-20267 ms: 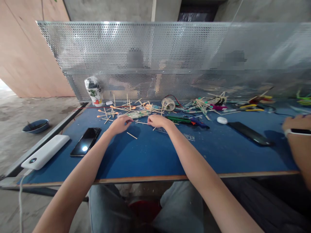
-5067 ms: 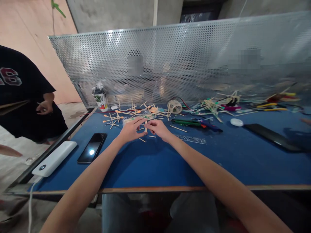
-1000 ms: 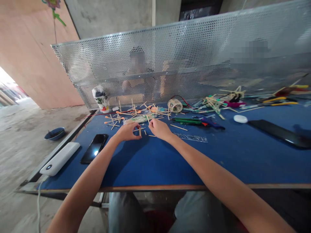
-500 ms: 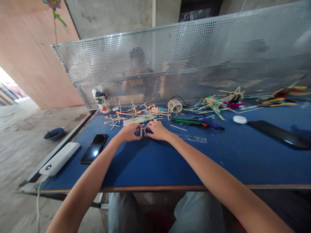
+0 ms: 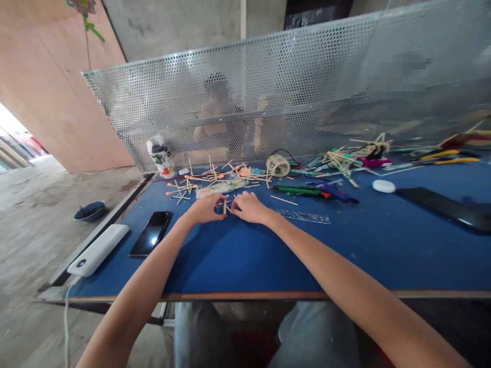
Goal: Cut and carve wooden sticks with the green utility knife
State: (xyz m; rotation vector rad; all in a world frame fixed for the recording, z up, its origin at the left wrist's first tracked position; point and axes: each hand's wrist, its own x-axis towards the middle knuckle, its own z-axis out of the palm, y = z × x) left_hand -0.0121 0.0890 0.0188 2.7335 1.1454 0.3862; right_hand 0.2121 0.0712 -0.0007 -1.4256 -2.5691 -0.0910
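Observation:
My left hand (image 5: 209, 208) is low over the blue tabletop, thumb and fingers pinching a short pale wooden stick (image 5: 224, 207) that stands nearly upright. Just to its right, my right hand (image 5: 251, 207) has its fingertips closed on another thin stick, which leans between the two hands; its far end is hard to make out. Right behind my hands lies a clear plastic bag of sticks (image 5: 222, 188). Loose sticks and orange-tipped ones (image 5: 180, 191) are scattered beyond the left hand. A clear plastic ruler (image 5: 307, 216) lies right of my right hand.
A phone (image 5: 151, 233) and a white power bank (image 5: 98, 250) lie on the left. Farther back are a patterned cup (image 5: 160, 157), a tape roll (image 5: 277, 166), a green-handled tool (image 5: 297, 190) and pliers (image 5: 441, 155). A perforated metal panel (image 5: 172, 97) stands behind; a person sits beyond it.
The stick at my right fingertips has tipped from upright to leaning. My right hand has shifted slightly right, away from the left. The whole view has moved a little.

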